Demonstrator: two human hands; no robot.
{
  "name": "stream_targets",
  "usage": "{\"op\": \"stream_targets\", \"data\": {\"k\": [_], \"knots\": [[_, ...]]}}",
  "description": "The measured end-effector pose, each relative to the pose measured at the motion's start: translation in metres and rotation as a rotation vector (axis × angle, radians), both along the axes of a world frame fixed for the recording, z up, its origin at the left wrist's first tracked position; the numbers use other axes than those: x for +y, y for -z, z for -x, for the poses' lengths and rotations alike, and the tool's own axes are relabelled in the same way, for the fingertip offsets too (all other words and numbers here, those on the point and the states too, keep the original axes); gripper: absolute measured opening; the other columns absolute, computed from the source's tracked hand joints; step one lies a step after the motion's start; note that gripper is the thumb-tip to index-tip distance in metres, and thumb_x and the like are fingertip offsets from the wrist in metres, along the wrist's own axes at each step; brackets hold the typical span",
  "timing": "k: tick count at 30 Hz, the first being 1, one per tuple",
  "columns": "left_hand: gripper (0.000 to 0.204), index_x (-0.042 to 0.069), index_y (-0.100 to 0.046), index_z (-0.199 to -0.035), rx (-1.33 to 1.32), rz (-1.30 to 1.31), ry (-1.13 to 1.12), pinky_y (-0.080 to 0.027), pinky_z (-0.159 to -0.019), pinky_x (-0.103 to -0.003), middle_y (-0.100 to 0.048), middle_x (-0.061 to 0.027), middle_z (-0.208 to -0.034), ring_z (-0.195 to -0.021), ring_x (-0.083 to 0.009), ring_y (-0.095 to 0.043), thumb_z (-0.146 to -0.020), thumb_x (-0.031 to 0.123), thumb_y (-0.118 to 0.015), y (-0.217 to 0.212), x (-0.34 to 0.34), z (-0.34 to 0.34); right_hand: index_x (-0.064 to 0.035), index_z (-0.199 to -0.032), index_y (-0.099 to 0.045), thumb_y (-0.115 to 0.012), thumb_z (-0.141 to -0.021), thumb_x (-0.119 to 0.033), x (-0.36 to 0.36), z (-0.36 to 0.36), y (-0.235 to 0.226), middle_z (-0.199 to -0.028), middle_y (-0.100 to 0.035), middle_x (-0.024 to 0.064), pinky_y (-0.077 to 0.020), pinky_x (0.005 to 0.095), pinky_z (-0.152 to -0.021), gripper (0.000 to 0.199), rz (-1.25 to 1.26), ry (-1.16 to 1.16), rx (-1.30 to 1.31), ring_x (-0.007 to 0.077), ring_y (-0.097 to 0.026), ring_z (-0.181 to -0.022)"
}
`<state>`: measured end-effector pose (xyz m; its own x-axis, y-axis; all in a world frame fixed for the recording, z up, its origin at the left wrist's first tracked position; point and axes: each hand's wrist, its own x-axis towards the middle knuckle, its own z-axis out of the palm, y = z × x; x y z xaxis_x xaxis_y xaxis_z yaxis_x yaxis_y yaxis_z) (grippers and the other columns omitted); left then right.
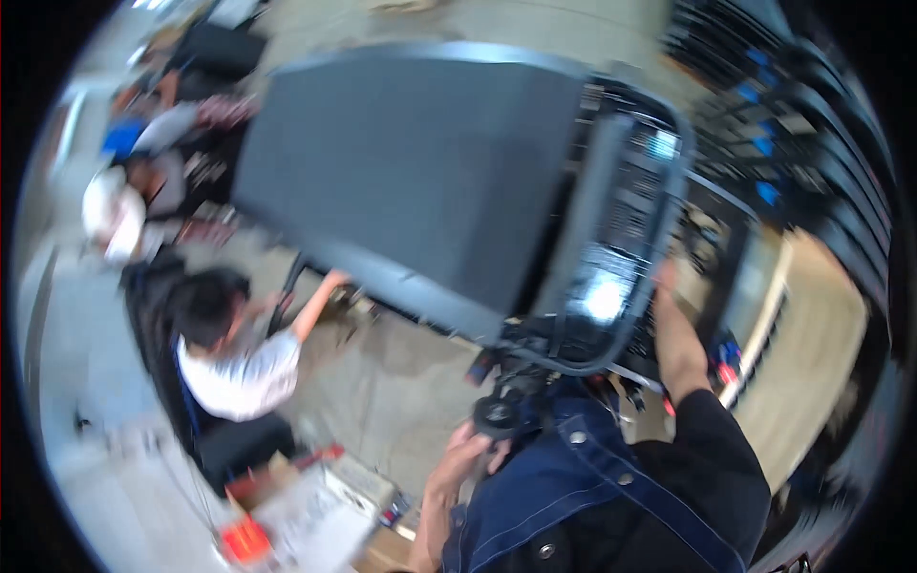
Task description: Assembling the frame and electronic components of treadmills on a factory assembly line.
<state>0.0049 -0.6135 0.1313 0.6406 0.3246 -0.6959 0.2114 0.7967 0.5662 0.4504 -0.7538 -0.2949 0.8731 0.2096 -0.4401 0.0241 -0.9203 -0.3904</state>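
1. Grey concrete floor (382, 392) spreads beneath the whole workplace, smeared by motion blur and bent toward the rim.
2. Ahead of the wearer, filling the upper middle, lies a broad dark panel (411, 172) with a smooth, flat face and a paler edge.
3. Along its right side, directly before the wearer, stands a rounded black frame (673, 215), enclosing glossy dark parts (604, 296) that throw back a bright reflection.
4. Far right, dark racked pieces (783, 143) stand in a row, with small blue patches among them; nearer lies a long beige board (812, 353).
5. Lower left, a pale surface (315, 520) carries a whitish box (358, 485) and an orange-red object (245, 541).
6. Beside the panel's left end sits a co-worker in a white top (244, 377), one arm stretched to the panel's lower edge.
7. Reaching forward, the wearer's right hand (666, 275) is at the frame's outer right side; blur and the rim hide its fingers, so how far open it is, or whether it grips, I cannot tell.
8. Closer to the body, the left hand (461, 458) is mostly closed, fingers bent around the lower edge of a round black knob (496, 416).
9. Any labels or lettering are too blurred to read.
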Motion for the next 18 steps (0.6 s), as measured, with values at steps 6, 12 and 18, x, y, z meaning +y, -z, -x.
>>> {"op": "stream_targets", "data": {"k": [6,12,18], "knots": [[0.033,0.005,-0.051,-0.123,-0.148,-0.010,0.153,-0.044,-0.055,-0.022,-0.058,-0.0052,-0.091,-0.063,-0.0076,-0.052,-0.103,0.031,-0.057,0.012,0.010,-0.030,-0.0026,-0.101,-0.070,-0.056,-0.093,-0.038,-0.080,-0.058,0.023,-0.084,-0.072,0.0100,-0.0504,0.0409,-0.068,0.039,-1.114,0.442,0.138,0.0237,-0.066,-0.078],[0.034,0.007,-0.045,-0.104,-0.116,-0.115,0.187,-0.041,-0.047,-0.022,-0.060,-0.0051,-0.083,-0.051,-0.0069,-0.050,-0.102,0.039,-0.058,0.019,0.009,-0.010,-0.0098,-0.101,-0.065,-0.066,-0.098,-0.022,-0.066,0.001,-0.189,-0.068,-0.054,-0.0036,-0.0449,0.0237,-0.064,0.012,-1.161,0.680,0.554,0.0104,-0.053,-0.066],[0.064,0.002,-0.035,-0.144,-0.280,-0.268,0.294,-0.043,-0.049,-0.023,-0.060,-0.0066,-0.084,-0.057,-0.0073,-0.051,-0.102,0.046,-0.056,0.021,0.023,0.005,-0.0094,-0.111,-0.067,-0.065,-0.100,-0.026,-0.042,0.073,-0.342,-0.075,-0.057,-0.0035,-0.0496,0.0253,-0.066,0.021,-1.266,0.223,0.230,0.0078,-0.054,-0.065]]}}
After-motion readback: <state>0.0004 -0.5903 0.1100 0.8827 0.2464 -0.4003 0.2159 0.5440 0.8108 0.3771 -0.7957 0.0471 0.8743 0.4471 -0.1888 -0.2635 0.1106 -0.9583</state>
